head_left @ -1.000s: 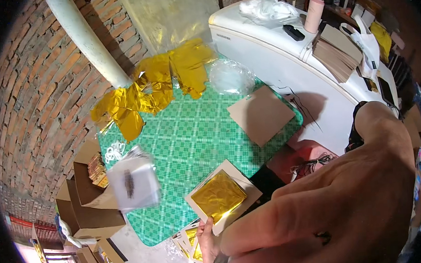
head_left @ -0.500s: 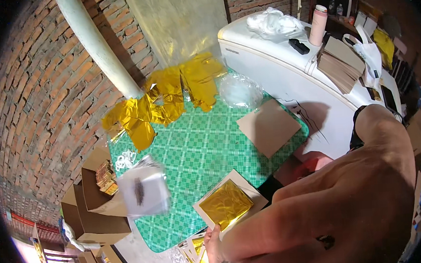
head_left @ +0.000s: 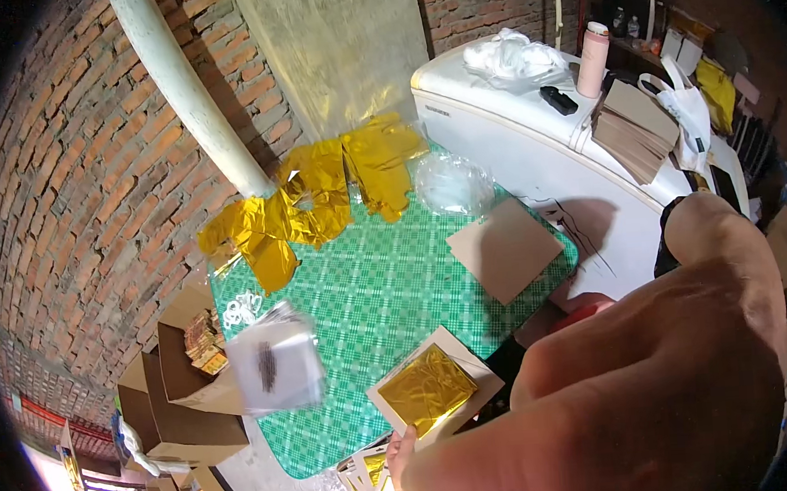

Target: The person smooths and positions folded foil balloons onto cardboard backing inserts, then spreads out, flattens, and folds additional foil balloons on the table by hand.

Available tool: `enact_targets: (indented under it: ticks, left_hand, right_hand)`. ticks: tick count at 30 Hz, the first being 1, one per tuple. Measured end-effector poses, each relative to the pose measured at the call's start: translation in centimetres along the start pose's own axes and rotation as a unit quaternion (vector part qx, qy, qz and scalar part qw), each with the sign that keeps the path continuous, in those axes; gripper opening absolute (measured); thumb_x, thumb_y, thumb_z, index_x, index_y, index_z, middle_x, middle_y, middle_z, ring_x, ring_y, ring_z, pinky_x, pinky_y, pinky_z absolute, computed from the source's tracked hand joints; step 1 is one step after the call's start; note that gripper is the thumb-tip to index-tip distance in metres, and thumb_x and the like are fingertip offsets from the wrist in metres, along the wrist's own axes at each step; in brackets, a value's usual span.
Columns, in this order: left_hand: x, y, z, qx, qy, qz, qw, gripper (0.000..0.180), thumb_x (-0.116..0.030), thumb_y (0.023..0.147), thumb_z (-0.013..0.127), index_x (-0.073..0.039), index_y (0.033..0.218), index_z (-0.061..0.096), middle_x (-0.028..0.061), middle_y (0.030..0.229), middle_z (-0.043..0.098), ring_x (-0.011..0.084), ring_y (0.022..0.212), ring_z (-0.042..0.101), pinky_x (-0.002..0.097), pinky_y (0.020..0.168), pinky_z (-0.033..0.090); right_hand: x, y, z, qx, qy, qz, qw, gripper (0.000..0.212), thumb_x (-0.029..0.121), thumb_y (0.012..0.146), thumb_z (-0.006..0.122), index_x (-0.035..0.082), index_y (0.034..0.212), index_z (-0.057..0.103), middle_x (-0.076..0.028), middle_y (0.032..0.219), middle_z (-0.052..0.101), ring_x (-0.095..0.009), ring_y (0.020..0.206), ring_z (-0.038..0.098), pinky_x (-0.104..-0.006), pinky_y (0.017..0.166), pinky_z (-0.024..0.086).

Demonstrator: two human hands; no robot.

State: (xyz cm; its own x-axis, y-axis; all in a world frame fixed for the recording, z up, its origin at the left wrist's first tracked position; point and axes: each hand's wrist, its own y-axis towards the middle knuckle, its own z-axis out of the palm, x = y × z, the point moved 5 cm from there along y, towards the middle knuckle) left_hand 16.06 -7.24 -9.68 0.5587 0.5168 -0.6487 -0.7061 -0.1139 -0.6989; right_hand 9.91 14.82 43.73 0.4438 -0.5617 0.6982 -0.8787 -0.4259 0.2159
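My left hand (head_left: 401, 455) is closed on the lower edge of a pale square card sheet (head_left: 485, 383), its thumb on top. A smaller square of shiny gold foil (head_left: 429, 391) lies on that card. Large and very close, my right hand (head_left: 630, 366) fills the lower right and hides what lies behind it. Its fingers are blurred and partly cut off, so their grip does not show. Below my left hand are more cards with gold pieces (head_left: 376, 470). Beyond the held card, a plain beige card stack (head_left: 506, 249) rests on the table corner.
The table has a green checked cover (head_left: 360, 284). Crumpled gold foil sheets (head_left: 317, 196) and a clear plastic bundle (head_left: 453, 185) lie at its back. Clear plastic sleeves (head_left: 279, 367) sit at left beside cardboard boxes (head_left: 182, 424). A white freezer (head_left: 512, 119) stands at right, carrying a pink bottle (head_left: 593, 60).
The view has shifted slightly, so the table and things on it sit a little lower. My left hand still grips the card with foil; the right hand remains close up.
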Motion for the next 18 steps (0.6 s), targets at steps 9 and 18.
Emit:
enact_targets:
  ticks: [9,18]
  left_hand:
    - [5.1,6.7,-5.7,0.023,0.07,0.002,0.997,0.029,-0.031,0.099,0.068,-0.008,0.116,0.064,0.0009,0.105,0.065,0.0117,0.093,0.057,0.0278,0.079,0.048]
    - [-0.4,2.3,-0.5,0.072,0.002,0.019,0.997,0.038,-0.033,0.096,0.073,-0.006,0.122,0.064,0.0035,0.111,0.066,0.0137,0.101,0.057,0.0311,0.085,0.048]
  right_hand:
    - [0.5,-1.8,-0.4,-0.106,-0.088,-0.03,0.99,0.016,0.017,0.088,0.077,0.006,0.1,0.076,0.004,0.066,0.065,-0.007,0.053,0.061,-0.0219,0.049,0.049]
    - [1.6,-2.9,0.2,-0.211,-0.173,-0.059,0.96,0.014,0.016,0.088,0.077,0.007,0.098,0.076,0.004,0.067,0.066,-0.007,0.053,0.061,-0.0229,0.049,0.05]
